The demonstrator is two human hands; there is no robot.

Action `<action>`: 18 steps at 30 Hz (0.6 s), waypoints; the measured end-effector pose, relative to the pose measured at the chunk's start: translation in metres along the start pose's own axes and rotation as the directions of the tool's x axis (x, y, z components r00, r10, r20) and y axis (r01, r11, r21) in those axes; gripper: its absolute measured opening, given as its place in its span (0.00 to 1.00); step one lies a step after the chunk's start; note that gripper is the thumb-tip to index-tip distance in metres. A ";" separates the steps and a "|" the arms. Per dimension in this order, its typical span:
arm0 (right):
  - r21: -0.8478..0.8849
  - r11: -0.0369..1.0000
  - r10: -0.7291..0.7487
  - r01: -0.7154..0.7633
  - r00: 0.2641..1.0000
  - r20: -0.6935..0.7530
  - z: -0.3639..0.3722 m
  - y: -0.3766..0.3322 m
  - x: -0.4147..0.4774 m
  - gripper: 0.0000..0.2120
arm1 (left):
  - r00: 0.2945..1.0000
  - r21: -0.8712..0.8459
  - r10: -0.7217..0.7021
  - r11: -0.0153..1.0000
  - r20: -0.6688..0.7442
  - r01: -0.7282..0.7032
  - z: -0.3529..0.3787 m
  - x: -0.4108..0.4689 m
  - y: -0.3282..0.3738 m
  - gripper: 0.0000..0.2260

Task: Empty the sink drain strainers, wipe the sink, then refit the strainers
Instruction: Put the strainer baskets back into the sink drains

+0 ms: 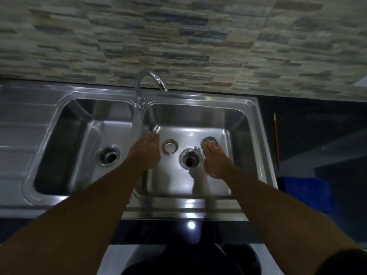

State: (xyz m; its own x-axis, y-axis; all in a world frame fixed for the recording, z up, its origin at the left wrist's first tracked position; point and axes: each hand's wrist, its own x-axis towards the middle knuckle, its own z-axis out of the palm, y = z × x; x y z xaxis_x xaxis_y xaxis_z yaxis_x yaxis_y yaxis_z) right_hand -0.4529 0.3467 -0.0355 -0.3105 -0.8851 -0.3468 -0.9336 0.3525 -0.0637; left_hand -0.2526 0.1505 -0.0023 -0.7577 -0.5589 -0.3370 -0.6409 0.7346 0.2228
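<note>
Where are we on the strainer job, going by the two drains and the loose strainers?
Done: both strainers are out; the left drain and right drain sit open. In hand: the right hand touches the round steel strainer lying in the right basin; the other steel strainer lies by the left hand. Left: refitting both. Wiping cannot be judged.

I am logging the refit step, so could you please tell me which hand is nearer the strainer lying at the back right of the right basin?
Right. The right hand has its fingertips on that strainer; the left hand is across the basin, beyond the other strainer.
</note>
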 end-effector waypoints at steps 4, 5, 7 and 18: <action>0.039 0.998 0.043 -0.048 0.993 0.113 0.005 0.007 0.026 0.37 | 0.999 -0.057 -0.038 0.998 0.027 0.040 0.011 0.018 -0.020 0.27; 0.039 0.998 0.050 -0.056 0.990 0.129 0.008 0.009 0.031 0.38 | 0.999 -0.063 -0.037 0.997 0.018 0.038 0.016 0.020 -0.024 0.28; 0.047 0.996 0.064 -0.071 0.987 0.144 0.015 0.013 0.040 0.39 | 0.999 -0.076 -0.025 0.997 -0.020 0.024 0.026 0.022 -0.029 0.30; 0.145 0.967 0.184 -0.209 0.969 0.166 0.056 0.044 0.080 0.39 | 0.963 -0.092 0.023 0.995 -0.267 -0.049 0.054 0.025 -0.033 0.25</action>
State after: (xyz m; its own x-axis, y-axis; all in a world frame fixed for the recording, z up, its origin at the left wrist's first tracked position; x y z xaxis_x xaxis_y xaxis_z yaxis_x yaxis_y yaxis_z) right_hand -0.5087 0.3083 -0.1183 -0.4429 -0.7419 -0.5034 -0.8123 0.5697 -0.1249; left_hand -0.2439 0.1335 -0.0678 -0.7776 -0.6243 -0.0750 -0.6114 0.7229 0.3219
